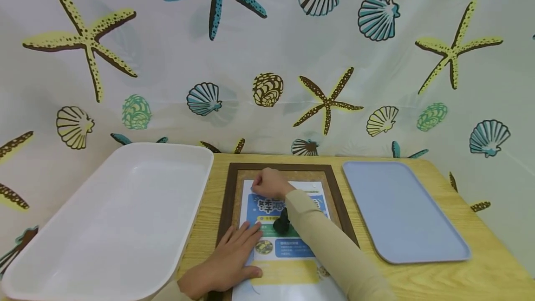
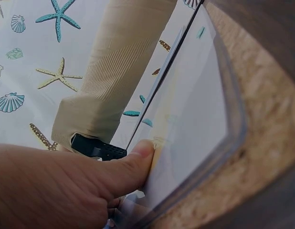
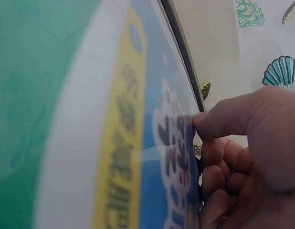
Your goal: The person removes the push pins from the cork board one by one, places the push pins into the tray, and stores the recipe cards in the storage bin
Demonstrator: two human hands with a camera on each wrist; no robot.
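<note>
- Printed sheet (image 1: 284, 245): blue, green and yellow poster in a clear sleeve, lying flat on the cork board, its lower edge reaching past the board toward the person.
- Cork board (image 1: 234, 189): dark wooden frame, lying flat on the wooden table (image 1: 480, 273) between the white tub and the blue tray.
- Left hand (image 1: 227, 264): fingers straight, palm flat, pressing the sheet's lower left part; the left wrist view shows the thumb (image 2: 131, 167) against the sheet's edge.
- Right hand (image 1: 267, 183): fingers curled, at the sheet's top left corner; the right wrist view shows the thumb tip (image 3: 209, 121) pinching the sheet's edge (image 3: 185, 157).
- Right forearm: beige sleeve (image 1: 330, 245) crossing the sheet, black wrist-worn device (image 1: 282, 222) beneath it.
- White tub (image 1: 113, 217): deep, rectangular, left of the board.
- Blue tray (image 1: 401, 212): shallow, right of the board, just apart from it.
- Backdrop (image 1: 267, 59): cloth printed with starfish and shells.
</note>
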